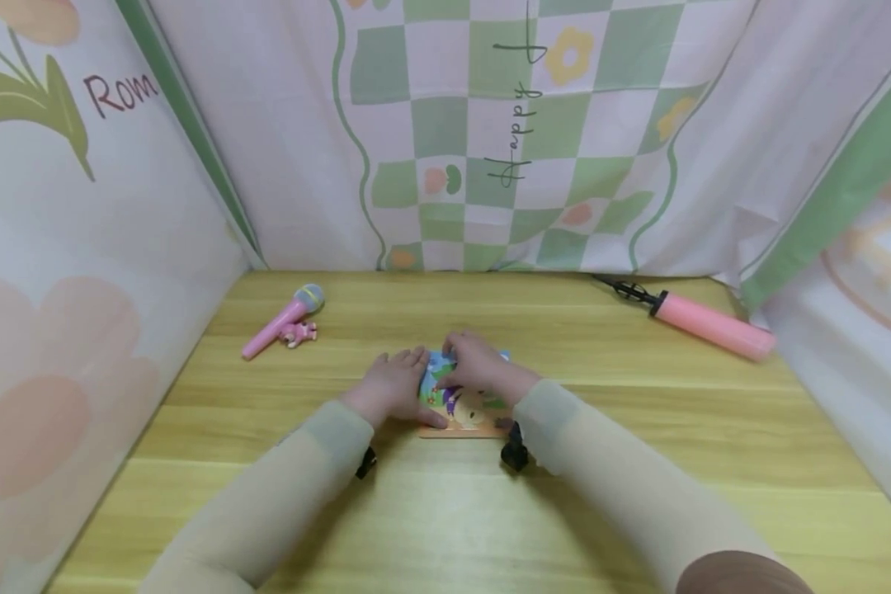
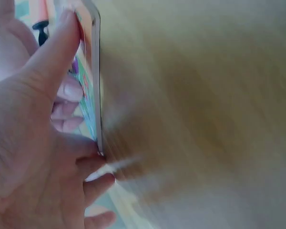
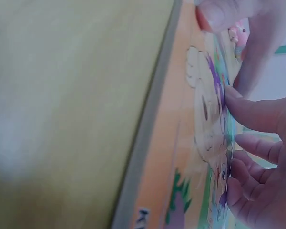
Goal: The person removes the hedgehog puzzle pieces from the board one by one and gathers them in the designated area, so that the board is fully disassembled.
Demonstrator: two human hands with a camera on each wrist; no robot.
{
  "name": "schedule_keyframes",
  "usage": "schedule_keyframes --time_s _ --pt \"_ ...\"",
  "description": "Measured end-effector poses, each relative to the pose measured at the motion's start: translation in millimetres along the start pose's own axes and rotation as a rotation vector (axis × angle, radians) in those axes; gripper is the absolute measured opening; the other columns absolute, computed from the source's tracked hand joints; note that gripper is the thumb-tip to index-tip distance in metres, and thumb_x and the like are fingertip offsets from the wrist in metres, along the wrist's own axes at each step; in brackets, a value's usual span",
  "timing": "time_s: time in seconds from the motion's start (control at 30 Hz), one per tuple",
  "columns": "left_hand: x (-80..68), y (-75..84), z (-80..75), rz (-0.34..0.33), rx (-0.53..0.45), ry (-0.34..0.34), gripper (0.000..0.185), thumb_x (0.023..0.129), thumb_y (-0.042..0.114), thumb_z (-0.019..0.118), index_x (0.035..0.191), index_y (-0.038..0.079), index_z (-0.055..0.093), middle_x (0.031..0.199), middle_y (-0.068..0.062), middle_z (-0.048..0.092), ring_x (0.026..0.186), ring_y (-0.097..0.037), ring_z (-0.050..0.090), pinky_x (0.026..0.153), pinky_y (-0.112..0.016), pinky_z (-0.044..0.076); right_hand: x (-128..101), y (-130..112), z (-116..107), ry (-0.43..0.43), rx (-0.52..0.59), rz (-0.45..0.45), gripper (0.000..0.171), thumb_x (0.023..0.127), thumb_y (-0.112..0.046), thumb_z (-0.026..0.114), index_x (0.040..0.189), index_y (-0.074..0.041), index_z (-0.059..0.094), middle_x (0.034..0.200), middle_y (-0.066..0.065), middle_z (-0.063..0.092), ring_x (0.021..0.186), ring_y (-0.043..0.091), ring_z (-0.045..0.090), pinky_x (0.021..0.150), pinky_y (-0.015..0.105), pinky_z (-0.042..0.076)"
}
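A flat picture puzzle board (image 1: 460, 431), with an orange front strip and a blue and green scene, lies on the table between the hands. Bare wood-coloured shapes show in its middle, one of them in the right wrist view beside purple and green printed parts. My left hand (image 1: 393, 384) rests along the board's left side, thumb (image 2: 62, 36) laid over the front corner and the other fingers reaching past the edge. Over the back part is my right hand (image 1: 478, 363), its thumb (image 3: 250, 112) and bent fingertips touching the picture. The palm hides part of the picture.
At the left of the wooden table (image 1: 638, 462) lie a pink toy microphone (image 1: 271, 330) and a small pink figure (image 1: 298, 332). A pink hand pump (image 1: 713, 326) with a black handle lies at the back right. Patterned curtains (image 1: 490, 223) close off the back and sides.
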State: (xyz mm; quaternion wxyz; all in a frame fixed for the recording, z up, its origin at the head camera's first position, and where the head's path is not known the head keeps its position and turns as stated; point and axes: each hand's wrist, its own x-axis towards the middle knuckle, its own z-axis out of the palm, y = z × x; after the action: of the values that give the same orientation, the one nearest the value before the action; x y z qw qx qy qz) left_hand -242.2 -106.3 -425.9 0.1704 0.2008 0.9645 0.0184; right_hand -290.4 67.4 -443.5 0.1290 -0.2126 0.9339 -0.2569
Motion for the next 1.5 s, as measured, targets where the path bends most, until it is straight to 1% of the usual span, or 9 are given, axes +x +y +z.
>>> schedule_keyframes --time_s 0.23,0.47,0.53,0.63,0.83,1.13,1.23,1.4,1.5 --pt "6.1 -7.3 5.3 0.011 -0.051 -0.008 0.127 0.069 0.081 0.065 0.158 0.007 0.013 0.164 -0.008 0.012 0.148 -0.030 0.015 0.117 -0.054 0.013 5.1 0.4 1.5 -0.009 0.023 0.041 0.049 0.075 -0.029 0.088 0.105 -0.008 0.056 0.104 0.007 0.053 0.094 0.023 0.052 0.086 0.037 0.048" --pt "8.9 -6.7 4.3 -0.024 -0.075 -0.025 0.130 0.067 0.080 0.068 0.159 0.008 0.012 0.164 -0.007 0.010 0.149 -0.030 0.012 0.117 -0.054 0.012 7.3 1.3 2.1 -0.013 0.058 0.043 0.051 0.076 -0.026 0.088 0.112 -0.007 0.057 0.108 0.007 0.054 0.099 0.023 0.053 0.091 0.039 0.047" --pt "8.9 -6.4 3.0 -0.028 -0.087 -0.032 0.130 0.066 0.079 0.069 0.159 0.008 0.011 0.164 -0.007 0.009 0.149 -0.031 0.011 0.117 -0.054 0.012 7.6 2.0 2.0 -0.019 0.069 0.049 0.050 0.076 -0.025 0.088 0.110 -0.007 0.056 0.107 0.007 0.053 0.097 0.023 0.052 0.089 0.038 0.047" --pt "8.7 -6.1 2.3 -0.032 -0.089 -0.041 0.130 0.066 0.079 0.069 0.159 0.008 0.011 0.164 -0.006 0.008 0.149 -0.030 0.010 0.117 -0.055 0.011 7.8 2.3 1.6 -0.024 0.081 0.054 0.048 0.076 -0.024 0.088 0.107 -0.008 0.055 0.105 0.008 0.053 0.095 0.024 0.052 0.087 0.037 0.047" --pt "7.7 -4.9 0.4 -0.038 -0.081 -0.056 0.130 0.067 0.079 0.068 0.159 0.009 0.010 0.164 -0.006 0.007 0.149 -0.030 0.010 0.117 -0.054 0.011 7.8 0.9 1.0 -0.026 0.105 0.064 0.048 0.077 -0.021 0.087 0.111 -0.008 0.056 0.110 0.008 0.054 0.101 0.024 0.053 0.094 0.040 0.046" --pt "7.7 -4.9 0.8 -0.042 -0.076 -0.065 0.129 0.068 0.079 0.068 0.159 0.010 0.009 0.165 -0.005 0.006 0.149 -0.030 0.009 0.118 -0.053 0.011 9.1 -0.6 1.0 -0.021 0.122 0.060 0.049 0.075 -0.017 0.088 0.110 -0.007 0.055 0.108 0.008 0.055 0.101 0.025 0.053 0.094 0.041 0.046" --pt "8.1 -5.6 1.5 -0.045 -0.090 -0.064 0.130 0.067 0.079 0.068 0.159 0.010 0.008 0.165 -0.006 0.005 0.149 -0.030 0.009 0.118 -0.053 0.010 9.0 0.0 0.7 -0.014 0.156 0.059 0.042 0.078 -0.015 0.085 0.109 -0.006 0.057 0.107 0.009 0.057 0.100 0.025 0.055 0.092 0.041 0.048" --pt "8.8 -7.2 2.7 -0.052 -0.100 -0.066 0.132 0.066 0.080 0.068 0.159 0.010 0.007 0.165 -0.005 0.005 0.149 -0.030 0.008 0.118 -0.053 0.009 10.3 4.8 0.9 0.023 0.278 0.082 0.018 0.089 -0.011 0.073 0.102 -0.005 0.062 0.099 0.009 0.061 0.093 0.024 0.057 0.083 0.039 0.050" --pt "9.7 -7.8 3.4 -0.056 -0.092 -0.071 0.133 0.065 0.081 0.068 0.159 0.010 0.006 0.165 -0.004 0.004 0.149 -0.029 0.007 0.118 -0.053 0.009 10.6 5.4 -0.7 0.036 0.334 0.095 0.012 0.093 -0.012 0.068 0.101 -0.004 0.063 0.097 0.009 0.061 0.090 0.024 0.057 0.080 0.037 0.049"
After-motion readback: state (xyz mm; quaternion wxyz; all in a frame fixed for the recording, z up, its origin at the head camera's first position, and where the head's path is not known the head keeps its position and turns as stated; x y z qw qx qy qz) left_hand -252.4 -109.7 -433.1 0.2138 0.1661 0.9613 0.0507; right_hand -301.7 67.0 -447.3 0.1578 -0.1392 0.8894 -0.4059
